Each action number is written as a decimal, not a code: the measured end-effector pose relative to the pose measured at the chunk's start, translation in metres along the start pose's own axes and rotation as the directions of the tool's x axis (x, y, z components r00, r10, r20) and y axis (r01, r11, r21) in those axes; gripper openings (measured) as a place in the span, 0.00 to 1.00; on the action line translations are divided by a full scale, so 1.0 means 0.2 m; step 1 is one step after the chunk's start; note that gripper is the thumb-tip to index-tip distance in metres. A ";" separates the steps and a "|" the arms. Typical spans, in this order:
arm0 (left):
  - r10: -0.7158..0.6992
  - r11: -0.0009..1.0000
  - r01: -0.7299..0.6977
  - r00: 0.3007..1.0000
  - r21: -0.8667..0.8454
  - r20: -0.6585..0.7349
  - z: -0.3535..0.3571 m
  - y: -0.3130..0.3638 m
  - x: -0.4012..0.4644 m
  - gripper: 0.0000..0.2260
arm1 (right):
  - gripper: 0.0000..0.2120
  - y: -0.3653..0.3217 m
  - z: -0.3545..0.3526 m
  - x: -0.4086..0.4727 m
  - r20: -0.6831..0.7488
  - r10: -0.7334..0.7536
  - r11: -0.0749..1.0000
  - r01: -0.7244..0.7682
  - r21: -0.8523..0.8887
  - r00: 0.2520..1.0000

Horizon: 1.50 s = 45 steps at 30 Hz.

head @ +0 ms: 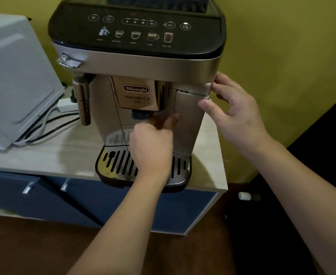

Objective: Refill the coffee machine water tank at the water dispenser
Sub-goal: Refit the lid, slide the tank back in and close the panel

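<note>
A silver and black coffee machine [137,62] stands on a light wooden counter [50,153]. Its water tank [190,124] forms the silver front-right panel and sits in the machine. My right hand [236,112] is at the tank's top right corner, thumb on the front face and fingers curled around the side edge. My left hand [153,147] is in front of the machine, above the drip tray [121,165], with its thumb touching the tank's left edge below the spout. Whether its fingers hold anything is hidden.
A white appliance [14,80] stands at the left of the counter, with cables [50,126] and a white power strip [66,105] behind it. Blue cabinet doors [79,201] sit under the counter. A yellow wall is behind and to the right.
</note>
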<state>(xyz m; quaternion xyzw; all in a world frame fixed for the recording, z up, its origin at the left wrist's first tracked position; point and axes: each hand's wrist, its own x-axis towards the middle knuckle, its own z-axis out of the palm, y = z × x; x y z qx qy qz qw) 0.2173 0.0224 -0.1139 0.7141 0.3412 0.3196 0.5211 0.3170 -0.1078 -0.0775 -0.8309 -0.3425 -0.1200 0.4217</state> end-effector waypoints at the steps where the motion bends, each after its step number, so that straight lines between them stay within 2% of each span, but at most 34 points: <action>1: -0.021 1.000 0.021 1.000 0.006 -0.008 0.01 0.00 0.00 0.15 | 0.24 0.00 0.01 0.00 -0.013 0.005 1.000 -0.005 -0.001 1.000; 7: -0.063 0.997 0.064 0.997 0.038 -0.039 0.02 -0.03 0.04 0.30 | 0.23 -0.01 0.03 0.00 -0.019 0.050 0.998 -0.050 0.042 0.999; 10: -0.099 0.995 0.099 0.994 -0.009 -0.042 0.02 -0.03 0.05 0.32 | 0.35 0.02 0.02 0.03 0.059 0.063 0.990 -0.070 0.124 0.996; 11: -0.094 0.995 0.094 0.995 -0.016 -0.042 0.02 -0.03 0.05 0.31 | 0.36 0.03 0.03 0.04 0.094 0.049 0.990 -0.061 0.125 0.994; 14: -0.039 0.999 0.037 0.996 -0.024 -0.076 0.04 -0.05 0.05 0.33 | 0.32 0.05 0.05 0.06 0.086 0.002 0.992 -0.013 0.123 0.996; 20: 0.046 0.999 -0.049 0.992 -0.018 -0.118 0.08 -0.10 0.05 0.40 | 0.28 0.05 0.08 0.04 0.011 0.017 0.994 -0.018 0.104 1.000; 27: 0.090 0.996 -0.093 0.987 -0.011 -0.133 0.08 -0.10 0.04 0.36 | 0.27 0.00 0.07 0.02 0.020 0.074 0.995 -0.075 0.068 0.997; 30: 0.047 0.998 -0.044 0.994 0.033 -0.094 0.09 -0.10 0.03 0.40 | 0.27 -0.03 0.07 0.00 0.027 0.091 0.992 -0.093 0.084 0.995; 32: 0.016 0.998 -0.012 0.998 0.067 -0.059 0.07 -0.09 0.02 0.39 | 0.27 -0.06 0.07 -0.04 0.041 0.124 0.988 -0.127 0.090 0.991; 37: -0.032 0.999 0.031 0.998 0.022 0.046 -0.03 -0.06 -0.06 0.23 | 0.30 -0.17 0.08 -0.21 0.092 0.305 0.951 -0.308 0.019 0.948; 43: -0.126 0.987 0.112 0.986 0.119 0.113 -0.20 0.01 -0.20 0.23 | 0.29 -0.32 0.05 -0.35 0.110 0.491 0.866 -0.498 0.052 0.864; 45: -0.074 0.991 0.063 0.993 0.116 0.094 -0.30 0.05 -0.21 0.20 | 0.28 -0.38 -0.02 -0.36 0.050 0.531 0.833 -0.532 0.150 0.846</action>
